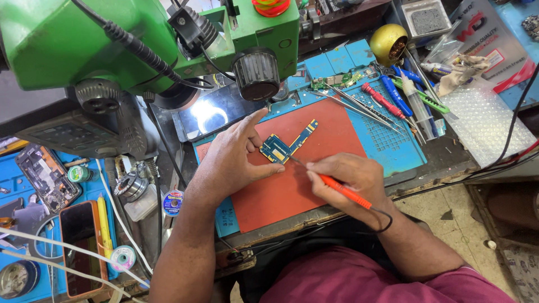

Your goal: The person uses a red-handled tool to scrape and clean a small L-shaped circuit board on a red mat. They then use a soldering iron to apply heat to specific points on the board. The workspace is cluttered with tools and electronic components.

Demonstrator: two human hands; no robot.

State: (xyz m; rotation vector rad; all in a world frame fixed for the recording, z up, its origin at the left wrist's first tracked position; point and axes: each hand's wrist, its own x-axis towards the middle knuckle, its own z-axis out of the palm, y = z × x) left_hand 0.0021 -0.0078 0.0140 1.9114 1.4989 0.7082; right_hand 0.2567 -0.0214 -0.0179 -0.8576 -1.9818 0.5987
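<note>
Circuit board [283, 147]: flat on red mat [281, 196], pinned by my left hand [236, 157] fingers. My right hand [351, 177] grip closed on orange probe [342, 191]; tip at board edge. Keep pressure light, board steady.

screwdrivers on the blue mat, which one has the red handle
The red-handled screwdriver lies leftmost of the group, beside the tweezers; the blue-handled screwdriver lies just right of it.
</note>
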